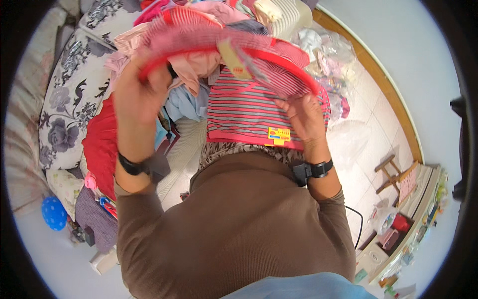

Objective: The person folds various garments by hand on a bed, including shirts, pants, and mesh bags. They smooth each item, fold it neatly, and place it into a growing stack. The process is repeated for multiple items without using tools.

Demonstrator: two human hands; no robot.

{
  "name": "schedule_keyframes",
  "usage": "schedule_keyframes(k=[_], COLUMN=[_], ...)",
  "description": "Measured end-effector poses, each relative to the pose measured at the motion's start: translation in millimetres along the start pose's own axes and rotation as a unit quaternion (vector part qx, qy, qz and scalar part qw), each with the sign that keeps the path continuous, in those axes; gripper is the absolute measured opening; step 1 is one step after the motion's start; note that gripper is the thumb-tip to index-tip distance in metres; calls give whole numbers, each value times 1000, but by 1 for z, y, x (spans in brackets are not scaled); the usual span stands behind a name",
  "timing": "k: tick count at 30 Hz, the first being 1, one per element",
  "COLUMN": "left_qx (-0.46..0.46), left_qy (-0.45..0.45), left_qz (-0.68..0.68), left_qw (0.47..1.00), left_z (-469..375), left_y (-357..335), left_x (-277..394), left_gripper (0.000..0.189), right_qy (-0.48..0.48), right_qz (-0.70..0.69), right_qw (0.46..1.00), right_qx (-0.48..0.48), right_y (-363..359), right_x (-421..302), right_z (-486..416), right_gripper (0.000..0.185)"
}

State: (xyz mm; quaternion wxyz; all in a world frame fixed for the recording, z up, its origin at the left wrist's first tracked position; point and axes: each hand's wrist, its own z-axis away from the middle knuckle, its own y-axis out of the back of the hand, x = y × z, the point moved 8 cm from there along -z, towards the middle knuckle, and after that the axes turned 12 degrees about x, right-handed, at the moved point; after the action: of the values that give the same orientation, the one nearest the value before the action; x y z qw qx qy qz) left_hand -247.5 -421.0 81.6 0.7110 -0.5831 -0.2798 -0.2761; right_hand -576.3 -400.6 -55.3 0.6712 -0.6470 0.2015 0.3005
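Note:
A red-and-pink striped garment [283, 71] with a red hem is stretched in an arc between my hands, blurred by motion. My left hand [149, 82], also blurred, grips one end of its red edge. My right hand [304, 112] has the other end at its fingertips. A cream tag [233, 61] hangs from the middle of the garment. Under it, a pink-and-grey striped garment [242, 112] lies across my lap, with a yellow label [279, 135] near its pink hem. The upper part of that garment is partly hidden.
Piled clothes [227, 13] lie ahead, beside a floral cushion [63, 112]. Red cloth [101, 145] lies at the left. Clear plastic bags [332, 52] with clothing rest on the tiled floor at the right, past which stand a wooden stool [392, 173] and a cabinet [377, 258].

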Motion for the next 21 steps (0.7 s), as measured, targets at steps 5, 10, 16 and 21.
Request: schedule_keyframes(k=[5, 10, 16, 21], left_qx=[214, 240, 227, 218], left_qy=[216, 170, 92, 12], left_qz=[-190, -239, -253, -225], left_qw=[933, 925, 936, 950], left_z=[34, 49, 44, 48], left_y=[151, 189, 174, 154], left_x=[-142, -155, -126, -98], left_gripper=[15, 28, 46, 45], right_qy=[-85, 16, 327, 321], right_qz=[76, 403, 724, 844], right_qw=[977, 887, 605, 417], right_qx=[182, 224, 43, -97], right_y=[71, 71, 3, -1], right_x=[-4, -22, -41, 2], right_z=[28, 25, -22, -49], right_gripper=[30, 38, 37, 31])
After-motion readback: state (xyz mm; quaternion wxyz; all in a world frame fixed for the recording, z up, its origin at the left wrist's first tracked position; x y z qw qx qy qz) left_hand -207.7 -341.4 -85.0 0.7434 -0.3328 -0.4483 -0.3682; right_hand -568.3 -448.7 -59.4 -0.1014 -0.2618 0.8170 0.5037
